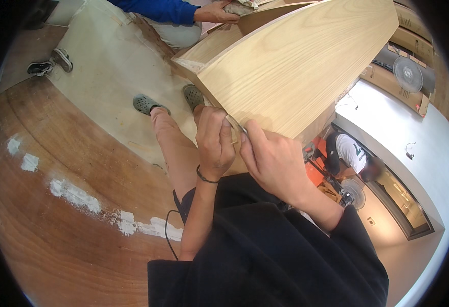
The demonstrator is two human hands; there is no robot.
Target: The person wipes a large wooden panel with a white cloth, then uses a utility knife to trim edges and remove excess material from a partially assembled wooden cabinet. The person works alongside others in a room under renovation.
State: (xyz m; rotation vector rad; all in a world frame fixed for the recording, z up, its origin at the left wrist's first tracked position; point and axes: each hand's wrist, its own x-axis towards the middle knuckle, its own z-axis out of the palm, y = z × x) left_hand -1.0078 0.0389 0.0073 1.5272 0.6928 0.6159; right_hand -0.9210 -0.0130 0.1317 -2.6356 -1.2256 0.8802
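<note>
A large pale wood-grain panel slants up and away from me, forming one side of a box-like wooden piece. At its near edge my left hand is closed, with the thumb and fingers pinched together. Beside it my right hand is closed too, its thumb and index finger pressed together. Between the two hands runs a thin, narrow strip with a dark edge, gripped from both ends against the panel's edge. Its exact kind is too small to tell, and my fingers cover its ends.
Across the panel, another person's hand in a blue sleeve holds a crumpled cloth. On the left stands a brown wooden surface with white filler patches. To the right, another person bends near orange equipment, below stacked cardboard boxes.
</note>
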